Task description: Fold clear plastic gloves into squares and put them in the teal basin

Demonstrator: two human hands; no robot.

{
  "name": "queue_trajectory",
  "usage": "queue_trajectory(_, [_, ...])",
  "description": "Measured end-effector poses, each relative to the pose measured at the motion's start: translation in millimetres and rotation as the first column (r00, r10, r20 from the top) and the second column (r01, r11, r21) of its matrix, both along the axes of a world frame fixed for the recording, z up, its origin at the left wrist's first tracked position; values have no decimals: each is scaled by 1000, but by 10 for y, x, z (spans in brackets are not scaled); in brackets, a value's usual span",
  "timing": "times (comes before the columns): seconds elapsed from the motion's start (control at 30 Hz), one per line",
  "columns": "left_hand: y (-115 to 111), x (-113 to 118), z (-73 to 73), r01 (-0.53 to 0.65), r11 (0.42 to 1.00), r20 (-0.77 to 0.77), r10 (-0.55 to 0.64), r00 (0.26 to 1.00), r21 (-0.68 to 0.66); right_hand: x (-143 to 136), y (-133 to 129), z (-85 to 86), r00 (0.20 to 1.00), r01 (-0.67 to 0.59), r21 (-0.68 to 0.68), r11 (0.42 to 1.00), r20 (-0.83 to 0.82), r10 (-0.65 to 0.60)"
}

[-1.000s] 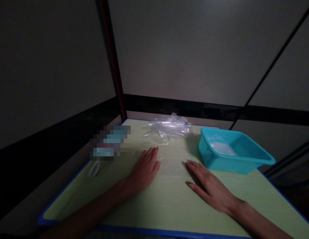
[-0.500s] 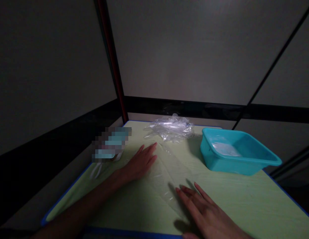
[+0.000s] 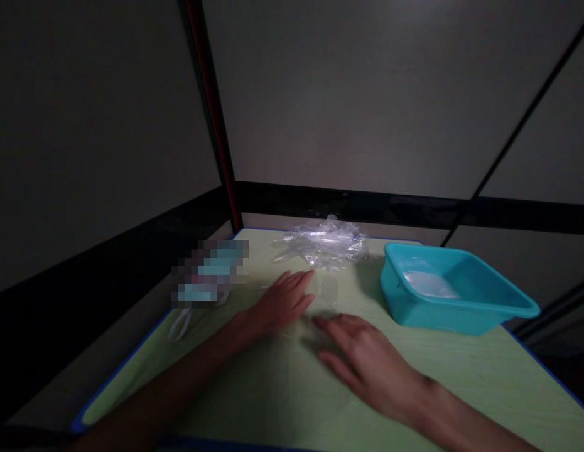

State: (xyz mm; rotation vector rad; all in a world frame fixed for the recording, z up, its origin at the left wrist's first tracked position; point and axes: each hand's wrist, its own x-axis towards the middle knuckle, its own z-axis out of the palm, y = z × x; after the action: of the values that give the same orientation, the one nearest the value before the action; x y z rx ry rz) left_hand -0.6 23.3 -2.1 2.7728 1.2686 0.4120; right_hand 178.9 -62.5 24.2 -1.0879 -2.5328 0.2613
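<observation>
On the pale green tabletop, my left hand [image 3: 285,304] lies flat with its fingers stretched forward and its thumb a little apart. My right hand [image 3: 360,355] is just to the right and nearer to me, palm down. Its fingertips point left, with a gap between them and the thumb. Between and beyond the hands lies a thin piece of clear plastic film [image 3: 329,289], whose rounded end shows beyond the right fingers. The rest of the film is hard to make out under the hands. A crumpled heap of clear plastic [image 3: 324,242] sits just beyond.
A turquoise basin [image 3: 461,320] stands at the right, with flat clear plastic [image 3: 431,284] inside. At the left edge is a pixelated object with a white strap [image 3: 179,323]. The green table [image 3: 499,389] has a blue edge; dark-banded walls [image 3: 358,113] rise behind and left.
My right hand has moved forward and left, close to my left hand, and has turned so its fingers point left. The left hand has shifted slightly right. The film no longer stretches toward me.
</observation>
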Motion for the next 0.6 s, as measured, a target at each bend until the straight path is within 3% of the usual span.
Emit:
queue_trajectory(0.13, [-202,97,-55,-89,993,-52,93,994,72,158,586,-70,961,260,-42,965,-88,-263])
queue_trajectory(0.23, [-338,122,-110,-91,993,-105,99,990,76,254,813,-228,940,332,-59,942,-57,-335])
queue_trajectory(0.37, [-399,126,-177,-89,994,-119,96,988,64,314,773,-316,940,333,-57,941,-64,-336])
queue_trajectory(0.6, [-409,155,-196,-95,994,-113,101,988,58,268,655,-336,952,210,-86,974,-209,-224])
